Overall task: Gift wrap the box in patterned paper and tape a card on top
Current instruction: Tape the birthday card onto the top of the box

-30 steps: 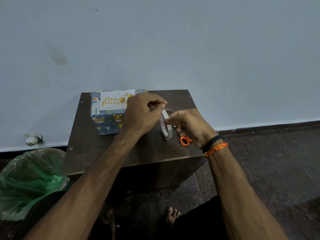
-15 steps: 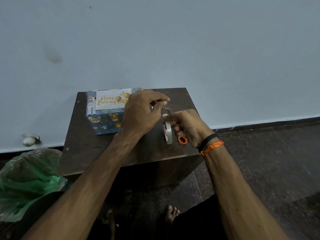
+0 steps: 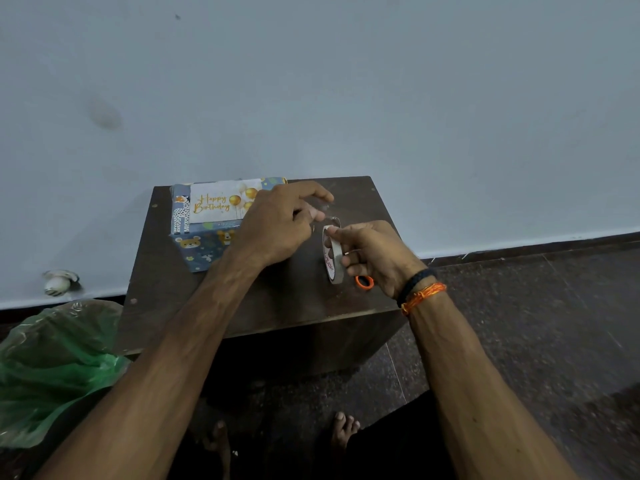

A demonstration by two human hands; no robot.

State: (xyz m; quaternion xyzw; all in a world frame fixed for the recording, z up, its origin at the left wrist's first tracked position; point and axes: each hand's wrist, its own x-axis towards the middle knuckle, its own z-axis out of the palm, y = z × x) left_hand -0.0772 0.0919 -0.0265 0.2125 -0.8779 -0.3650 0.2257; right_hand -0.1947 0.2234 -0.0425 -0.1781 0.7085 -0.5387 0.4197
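The wrapped gift box point(image 3: 207, 249) stood at the back left of the dark tabletop point(image 3: 277, 306), against the wall, in blue paper with bears and other animals. The "Happy Birthday" card point(image 3: 218, 202) lay flat on its top. The left hand point(image 3: 277, 226) was just right of the box and covered its right end; its fingers point(image 3: 317, 213) were curled together and pinched a short clear strip of tape point(image 3: 323, 202). The right hand point(image 3: 374, 254) was beside it, and its fingers were clamped on the tape roll point(image 3: 333, 256), which stood on edge above the tabletop. It also held scissors point(image 3: 364, 282); only 1 orange handle ring showed under the palm. A green plastic bag point(image 3: 52, 368) lay on the floor at the left.
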